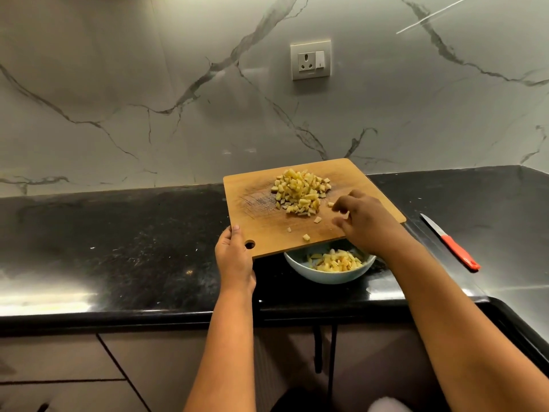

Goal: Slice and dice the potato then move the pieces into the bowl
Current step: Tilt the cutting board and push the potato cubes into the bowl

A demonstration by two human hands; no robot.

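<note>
A wooden cutting board (261, 230) is lifted off the counter, its near edge over a pale bowl (300, 270). My left hand (234, 257) grips the board's near left corner beside its hanging hole. A heap of diced potato (301, 193) lies on the board's far half, with a few loose cubes (306, 237) nearer the edge. My right hand (364, 223) rests on the board just right of the heap, its fingers loosely curled and touching the wood. The bowl holds more diced potato (335, 261).
A knife with a red handle (459, 254) lies on the black stone counter (133, 242) to the right of the board. A marble wall with a power socket (310, 60) rises behind. The counter turns a corner at the right.
</note>
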